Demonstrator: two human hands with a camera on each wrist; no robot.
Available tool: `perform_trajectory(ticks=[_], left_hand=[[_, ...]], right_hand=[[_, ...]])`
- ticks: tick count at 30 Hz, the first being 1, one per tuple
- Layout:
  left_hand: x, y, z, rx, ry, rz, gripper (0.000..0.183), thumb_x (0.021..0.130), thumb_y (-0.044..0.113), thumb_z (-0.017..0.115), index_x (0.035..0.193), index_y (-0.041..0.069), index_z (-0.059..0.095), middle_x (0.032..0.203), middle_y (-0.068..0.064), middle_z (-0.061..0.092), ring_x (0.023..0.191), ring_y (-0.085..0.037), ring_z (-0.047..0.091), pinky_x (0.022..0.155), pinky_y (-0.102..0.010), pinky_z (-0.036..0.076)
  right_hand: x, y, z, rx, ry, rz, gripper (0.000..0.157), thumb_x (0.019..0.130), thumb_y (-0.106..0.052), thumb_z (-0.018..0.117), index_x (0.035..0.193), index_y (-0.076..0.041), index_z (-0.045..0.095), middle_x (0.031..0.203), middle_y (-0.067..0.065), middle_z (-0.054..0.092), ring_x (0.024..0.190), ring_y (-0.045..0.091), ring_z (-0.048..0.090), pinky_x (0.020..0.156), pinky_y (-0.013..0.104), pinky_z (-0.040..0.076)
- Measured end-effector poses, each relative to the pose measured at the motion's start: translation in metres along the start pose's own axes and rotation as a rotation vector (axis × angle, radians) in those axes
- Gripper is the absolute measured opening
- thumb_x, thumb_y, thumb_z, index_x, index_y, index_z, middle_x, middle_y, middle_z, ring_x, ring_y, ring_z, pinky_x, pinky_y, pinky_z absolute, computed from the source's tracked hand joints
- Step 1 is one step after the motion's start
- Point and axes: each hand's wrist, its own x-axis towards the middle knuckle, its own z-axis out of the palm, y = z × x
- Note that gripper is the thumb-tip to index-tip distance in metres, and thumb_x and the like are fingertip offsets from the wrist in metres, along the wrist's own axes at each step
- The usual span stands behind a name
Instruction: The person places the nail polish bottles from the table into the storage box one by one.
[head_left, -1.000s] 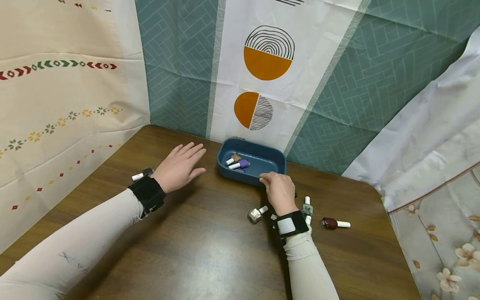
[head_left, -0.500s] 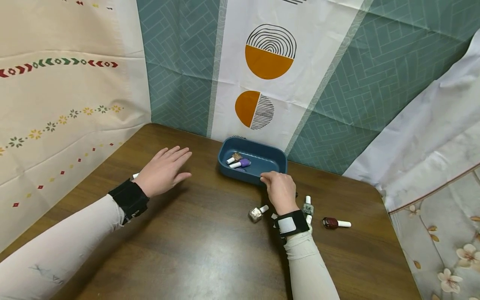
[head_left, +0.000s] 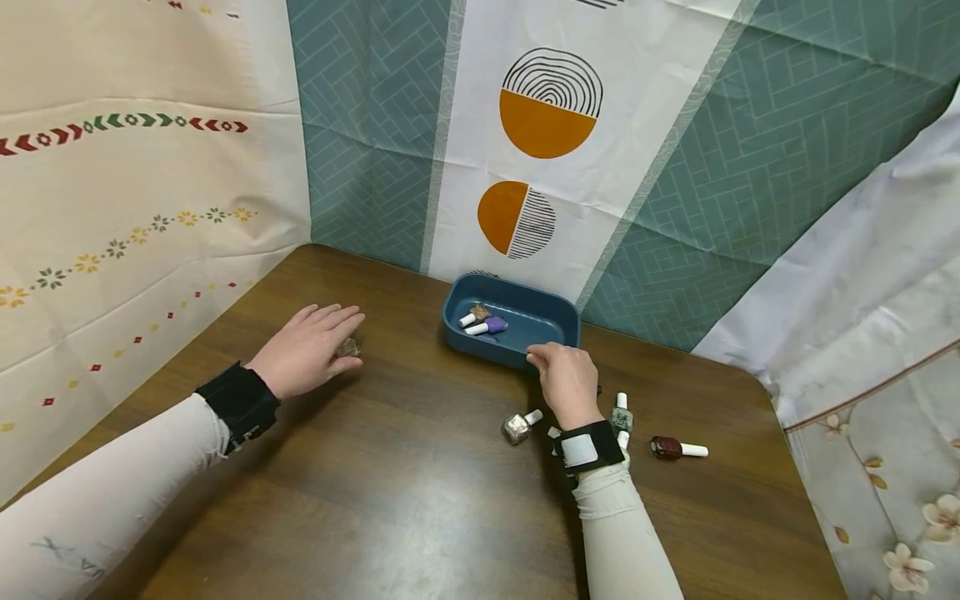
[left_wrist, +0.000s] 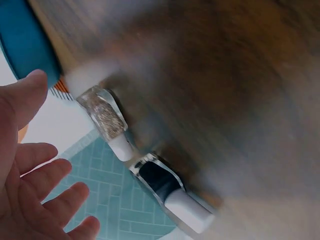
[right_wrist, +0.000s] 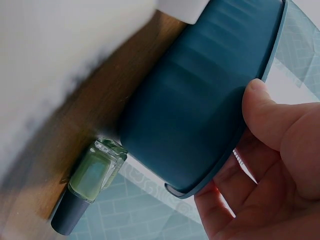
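Observation:
My left hand [head_left: 303,354] is spread over the left of the table, holding nothing. By its thumb lies a gold-glitter nail polish bottle [head_left: 349,348]. The left wrist view shows that glitter bottle [left_wrist: 106,116] end to end with a dark nail polish bottle [left_wrist: 159,179], both white-capped and apart from the fingers. My right hand [head_left: 568,379] grips the rim of a blue plastic bin [head_left: 540,321], thumb [right_wrist: 260,102] on the outer wall, fingers over the edge. Inside the bin lie a brown-glitter bottle [head_left: 480,312] and a purple bottle [head_left: 495,325]; another beside them is barely visible.
Near my right wrist lie a silver-glitter bottle [head_left: 516,428], a speckled green-grey bottle [head_left: 622,418] and a dark red bottle [head_left: 666,448]. A green bottle [right_wrist: 92,175] with a black cap lies beside the bin. Patterned cloths [head_left: 360,167] hang behind the table.
My left hand has moved left and a little towards me, away from the bin. The gold-glitter bottle has come into sight beside its thumb. My right hand keeps its grip on the bin.

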Motion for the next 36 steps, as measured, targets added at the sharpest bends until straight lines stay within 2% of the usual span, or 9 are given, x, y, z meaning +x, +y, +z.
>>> perform_trajectory(ticks=[8,19,26,33,36], left_hand=[[-0.005,-0.006,-0.002,-0.014,-0.089,-0.004,0.082,0.075,0.043,0.075,0.140,0.007,0.042,0.144,-0.014,0.043,0.132,-0.036,0.039,0.109,-0.053,0.025],[-0.003,-0.011,0.002,0.030,-0.110,0.026,0.075,0.069,0.017,0.081,0.135,0.005,0.047,0.137,-0.015,0.050,0.130,-0.038,0.042,0.107,-0.055,0.029],[0.000,-0.014,0.005,0.026,-0.118,0.052,0.066,0.071,0.008,0.078,0.131,0.005,0.051,0.130,-0.014,0.057,0.126,-0.038,0.046,0.105,-0.057,0.030],[0.001,-0.015,0.008,0.022,-0.100,0.047,0.050,0.076,-0.008,0.062,0.125,0.003,0.056,0.121,-0.015,0.062,0.119,-0.036,0.052,0.104,-0.055,0.032],[0.002,-0.014,0.009,0.025,-0.087,0.040,0.047,0.077,-0.009,0.060,0.123,0.002,0.058,0.118,-0.015,0.064,0.116,-0.036,0.054,0.104,-0.054,0.033]], right_hand=[[0.000,0.001,0.001,-0.006,0.007,0.000,0.014,0.087,-0.026,0.065,0.097,-0.023,0.074,0.090,-0.002,0.074,0.081,0.023,0.068,0.073,0.042,0.052],[0.000,0.002,0.001,-0.010,0.000,-0.001,0.015,0.087,-0.026,0.065,0.098,-0.023,0.074,0.091,-0.002,0.074,0.082,0.023,0.068,0.074,0.042,0.052],[0.001,0.001,0.000,-0.010,0.002,0.000,0.014,0.087,-0.026,0.065,0.097,-0.023,0.074,0.090,-0.003,0.074,0.082,0.023,0.068,0.073,0.041,0.052],[0.000,0.000,-0.001,-0.007,0.005,-0.003,0.014,0.087,-0.026,0.065,0.097,-0.023,0.075,0.089,-0.003,0.074,0.081,0.022,0.068,0.073,0.041,0.052],[0.000,0.001,0.000,-0.007,0.002,-0.004,0.014,0.088,-0.026,0.065,0.097,-0.023,0.074,0.090,-0.002,0.073,0.081,0.022,0.068,0.074,0.041,0.052]])
